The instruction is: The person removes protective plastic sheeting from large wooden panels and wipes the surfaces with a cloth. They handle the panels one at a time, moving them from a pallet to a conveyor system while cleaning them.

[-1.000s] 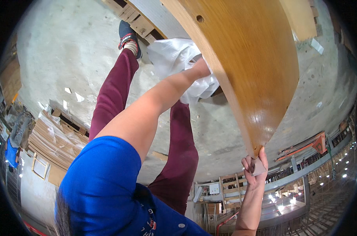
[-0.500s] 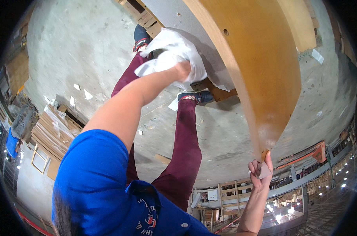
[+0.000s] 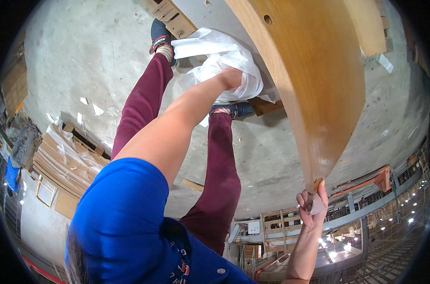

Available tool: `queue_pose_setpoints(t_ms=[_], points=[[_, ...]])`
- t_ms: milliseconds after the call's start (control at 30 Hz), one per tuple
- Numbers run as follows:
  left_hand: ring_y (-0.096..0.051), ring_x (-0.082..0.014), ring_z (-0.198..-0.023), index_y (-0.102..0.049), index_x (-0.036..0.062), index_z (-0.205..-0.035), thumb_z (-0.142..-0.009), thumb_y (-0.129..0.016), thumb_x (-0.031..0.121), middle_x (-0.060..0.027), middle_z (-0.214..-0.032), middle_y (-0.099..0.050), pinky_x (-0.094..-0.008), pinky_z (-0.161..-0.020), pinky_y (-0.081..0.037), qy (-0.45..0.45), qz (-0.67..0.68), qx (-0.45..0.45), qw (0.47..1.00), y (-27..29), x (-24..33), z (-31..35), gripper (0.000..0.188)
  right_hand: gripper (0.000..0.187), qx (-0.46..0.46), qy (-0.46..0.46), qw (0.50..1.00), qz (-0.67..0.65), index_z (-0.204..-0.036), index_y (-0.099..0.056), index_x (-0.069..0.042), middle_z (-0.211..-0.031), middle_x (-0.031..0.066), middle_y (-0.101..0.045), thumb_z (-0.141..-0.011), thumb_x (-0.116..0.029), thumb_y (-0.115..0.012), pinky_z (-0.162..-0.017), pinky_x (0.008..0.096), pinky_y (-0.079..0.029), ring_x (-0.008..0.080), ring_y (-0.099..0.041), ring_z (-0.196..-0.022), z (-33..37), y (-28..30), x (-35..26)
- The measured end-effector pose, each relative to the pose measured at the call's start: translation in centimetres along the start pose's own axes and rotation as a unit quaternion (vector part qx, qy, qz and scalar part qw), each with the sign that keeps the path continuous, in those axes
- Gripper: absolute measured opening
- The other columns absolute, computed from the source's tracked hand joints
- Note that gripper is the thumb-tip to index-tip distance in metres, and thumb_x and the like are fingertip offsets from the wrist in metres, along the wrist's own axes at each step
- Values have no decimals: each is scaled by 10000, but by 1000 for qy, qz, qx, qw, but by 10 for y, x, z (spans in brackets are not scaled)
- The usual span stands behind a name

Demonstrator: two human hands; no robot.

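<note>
A curved, varnished wooden panel [image 3: 319, 71] fills the upper right, with a round hole near its pale left edge. Its narrow lower tip is pinched by my right hand [image 3: 312, 203]. Against that palm lies a small pale square piece [image 3: 316, 204], like paper or sandpaper; I cannot tell which. My left hand [image 3: 232, 78] reaches far out beside the panel and grips a crumpled, thin white packing sheet [image 3: 210, 45]. Folds of the sheet wrap round this hand and hide most of the fingers.
My shoes [image 3: 234, 110] stand on a scuffed concrete floor [image 3: 91, 52] strewn with white scraps. A grey sheet and cardboard [image 3: 267, 107] lie beneath the panel. Stacked boards [image 3: 63, 158] lie at left. Racks and an orange metal piece [image 3: 380, 181] are at lower right.
My left hand has moved slightly to the right and farther out, dragging the white sheet along. My right hand keeps its hold on the panel's tip.
</note>
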State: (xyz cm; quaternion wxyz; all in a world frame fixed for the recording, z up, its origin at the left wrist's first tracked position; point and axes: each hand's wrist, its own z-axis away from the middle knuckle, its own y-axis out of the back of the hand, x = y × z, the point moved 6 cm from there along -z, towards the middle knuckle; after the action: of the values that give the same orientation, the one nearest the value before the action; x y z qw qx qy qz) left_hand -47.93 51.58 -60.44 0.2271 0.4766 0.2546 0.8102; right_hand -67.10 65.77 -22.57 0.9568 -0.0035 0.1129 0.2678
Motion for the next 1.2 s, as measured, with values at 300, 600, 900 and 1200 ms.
queue_pose_setpoints(t_ms=[300,600,900,1200], points=[[-513,-261,-1107,-614,97,-1100,-782,-522,183,-93,-1108,-602,-364,-987,-347,16,22,25,999,5,13,-6,342,323,-22,10,1000,-5,-1049,-512,-26,-810,100,-580,-942,-323,-444,-384,228,-240,81,-302,-344,2,2,-6],[-506,-263,-1116,-611,95,-1107,-787,-517,183,-97,-1121,-595,-364,-993,-341,10,66,93,993,-10,72,-33,345,274,11,-6,1000,12,-997,-501,-56,-636,24,-476,-912,-316,-509,-395,244,-241,90,-292,-353,-1,-4,-1],[-499,-265,-1125,-608,94,-1114,-792,-512,183,-101,-1134,-589,-364,-999,-335,20,72,136,988,35,63,-40,348,291,-3,-13,1000,-2,-1031,-517,-56,-676,44,-518,-935,-325,-462,-389,239,-233,79,-286,-350,-3,-1,4],[-493,-267,-1135,-605,92,-1121,-796,-508,183,-105,-1148,-582,-364,-1004,-329,174,-4,256,951,199,-99,20,351,286,33,-5,999,-11,-995,-528,-82,-585,1,-477,-937,-351,-451,-380,251,-247,90,-306,-331,19,-8,-2]])
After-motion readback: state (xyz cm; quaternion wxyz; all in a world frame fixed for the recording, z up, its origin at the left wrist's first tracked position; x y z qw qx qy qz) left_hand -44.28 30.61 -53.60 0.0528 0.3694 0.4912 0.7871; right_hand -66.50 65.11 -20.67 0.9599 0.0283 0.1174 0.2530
